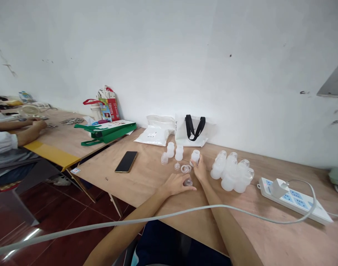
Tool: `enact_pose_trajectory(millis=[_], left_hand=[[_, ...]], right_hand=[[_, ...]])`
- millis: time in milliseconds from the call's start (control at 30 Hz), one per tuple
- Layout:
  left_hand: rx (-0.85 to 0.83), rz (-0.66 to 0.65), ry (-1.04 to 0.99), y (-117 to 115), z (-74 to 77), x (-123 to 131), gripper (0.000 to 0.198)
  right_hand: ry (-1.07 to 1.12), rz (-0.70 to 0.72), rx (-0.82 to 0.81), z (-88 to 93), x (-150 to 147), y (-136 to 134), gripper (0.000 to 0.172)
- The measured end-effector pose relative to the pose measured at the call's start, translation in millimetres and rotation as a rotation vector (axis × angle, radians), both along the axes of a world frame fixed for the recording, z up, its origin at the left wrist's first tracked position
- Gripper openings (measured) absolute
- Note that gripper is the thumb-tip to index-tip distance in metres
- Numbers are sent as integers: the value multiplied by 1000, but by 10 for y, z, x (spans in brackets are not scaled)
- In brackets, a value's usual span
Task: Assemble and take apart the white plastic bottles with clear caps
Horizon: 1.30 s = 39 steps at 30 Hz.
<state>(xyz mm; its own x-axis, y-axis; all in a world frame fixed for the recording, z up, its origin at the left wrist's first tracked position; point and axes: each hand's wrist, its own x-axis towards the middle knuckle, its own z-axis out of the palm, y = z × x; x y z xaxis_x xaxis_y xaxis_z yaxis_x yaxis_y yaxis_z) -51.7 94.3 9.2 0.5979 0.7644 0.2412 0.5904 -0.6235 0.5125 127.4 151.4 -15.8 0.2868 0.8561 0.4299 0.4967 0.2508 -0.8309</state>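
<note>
My right hand (201,170) is closed around a small translucent white baby bottle (195,156), which stands upright and uncapped on the table. Close to my body, my left hand (174,184) curls its thumb and fingers about a clear bottle top (188,182) at tabletop level. Clear rings (185,169) lie between the hands and a clear nipple piece (177,166). Behind these are two more open white bottles, one at the left (170,149) and one beside it (179,152). A clear dome cap (164,159) sits at their left.
Several capped bottles (232,171) cluster at right, before a white power strip (294,199). A pale cable (185,211) crosses low over my forearms. A phone (126,162), white package (153,136), white bag (191,138) and green bag (110,133) lie around. A co-worker's hands (37,125) are far left.
</note>
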Motion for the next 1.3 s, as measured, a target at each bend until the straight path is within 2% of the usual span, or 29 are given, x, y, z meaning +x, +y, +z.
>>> enact_pose_trajectory(millis=[67,133,267,300,333,433,500,600,733,900,967,1100,1167,1300], left_hand=[[-5,-9,-35,3,-5,-18,41],[-40,23,-154,27,-12,-32,37],[-166,187,-490,98,-51,-25,35],[-223,211,-564,111,-69,-13,37],[-287,216,-629,120,-89,3,39],[-430,138,-753,124,-156,60,49],[-457,73,-762,115,-186,84,54],[-467,-13,-725,100,-182,72,50],[-419,-100,-603,86,-86,-7,42],[-151,-41,-521,87,-29,-21,35],[-208,-9,-591,86,-65,26,38],[-429,2,-781,86,-148,113,48],[-369,76,-816,101,-150,95,47],[-49,332,-695,181,-81,-62,35]], right_hand=[[6,29,10,12,-12,27,57],[26,38,32,9,-11,-23,56],[84,-69,105,-4,9,-340,50],[66,-38,123,-2,12,-442,47],[25,56,130,3,12,-540,45],[-155,361,155,27,-2,-752,40],[-189,410,164,41,-14,-803,35],[-119,371,117,54,-11,-795,30],[-41,367,48,68,19,-786,35],[-130,324,61,119,-6,-810,31],[-116,317,62,145,-42,-810,30],[-95,248,104,154,-110,-809,28],[-142,174,129,119,-118,-803,27],[-77,95,74,-11,-37,-723,30]])
